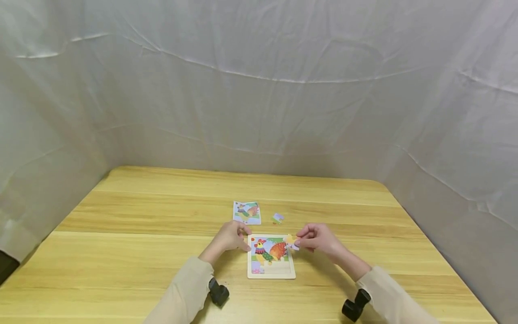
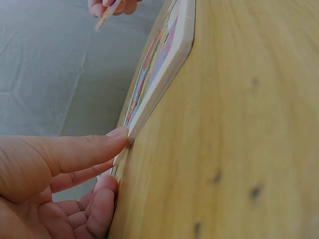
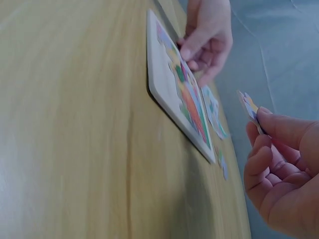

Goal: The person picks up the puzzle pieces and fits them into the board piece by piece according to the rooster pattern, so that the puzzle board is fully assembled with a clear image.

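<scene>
A jigsaw puzzle board [image 1: 271, 276] with a pale wooden rim lies flat on the table, partly filled with a colourful rooster picture. Bare tray shows at its lower right. My left hand [image 1: 229, 236] holds the board by its upper left corner; in the left wrist view the thumb [image 2: 117, 141] presses on the rim. Above the board's right edge, my right hand [image 1: 321, 239] pinches a yellow and lilac puzzle piece [image 3: 249, 105] between thumb and fingers. That piece is raised off the table, and the fingertips cover part of it.
Behind the board lies a paper card [image 1: 247, 213] printed with the same rooster. A loose puzzle piece [image 1: 278, 218] in lilac and green rests to its right. Grey cloth [image 1: 259, 112] hangs around the wooden table's back and sides.
</scene>
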`<state>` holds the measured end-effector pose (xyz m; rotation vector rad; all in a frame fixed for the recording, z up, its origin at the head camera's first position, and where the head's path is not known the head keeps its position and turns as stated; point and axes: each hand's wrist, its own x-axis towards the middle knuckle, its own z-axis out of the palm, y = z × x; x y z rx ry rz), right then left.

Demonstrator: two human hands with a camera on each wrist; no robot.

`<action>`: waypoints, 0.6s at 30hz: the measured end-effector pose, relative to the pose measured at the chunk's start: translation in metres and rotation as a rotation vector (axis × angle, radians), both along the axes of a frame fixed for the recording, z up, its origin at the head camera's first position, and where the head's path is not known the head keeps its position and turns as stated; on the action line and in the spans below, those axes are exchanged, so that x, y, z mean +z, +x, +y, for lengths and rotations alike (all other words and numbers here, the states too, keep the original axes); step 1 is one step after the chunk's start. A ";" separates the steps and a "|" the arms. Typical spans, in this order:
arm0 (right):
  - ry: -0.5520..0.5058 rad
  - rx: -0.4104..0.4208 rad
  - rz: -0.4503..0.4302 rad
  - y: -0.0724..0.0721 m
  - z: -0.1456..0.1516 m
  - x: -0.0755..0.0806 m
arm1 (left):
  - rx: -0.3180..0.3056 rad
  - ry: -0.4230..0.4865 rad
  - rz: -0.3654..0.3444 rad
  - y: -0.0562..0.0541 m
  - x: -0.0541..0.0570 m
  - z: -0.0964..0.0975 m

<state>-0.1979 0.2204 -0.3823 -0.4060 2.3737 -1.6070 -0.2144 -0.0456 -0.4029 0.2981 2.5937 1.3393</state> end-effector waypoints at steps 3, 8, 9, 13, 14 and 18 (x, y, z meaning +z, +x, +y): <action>-0.005 0.035 -0.008 0.003 -0.007 -0.002 | 0.001 0.000 0.000 0.000 0.000 0.000; -0.002 0.081 -0.040 0.008 -0.017 -0.007 | -0.001 -0.004 -0.002 0.001 0.001 0.000; -0.001 0.092 -0.041 0.009 -0.018 -0.007 | -0.001 -0.005 -0.003 0.001 0.001 0.000; 0.010 0.126 -0.027 0.013 -0.025 -0.011 | -0.003 -0.004 -0.001 0.001 0.000 0.000; 0.010 0.132 -0.029 0.013 -0.027 -0.011 | -0.003 -0.005 -0.001 0.001 0.000 0.000; 0.005 0.161 -0.042 0.016 -0.033 -0.014 | -0.001 -0.009 -0.004 0.000 0.000 0.000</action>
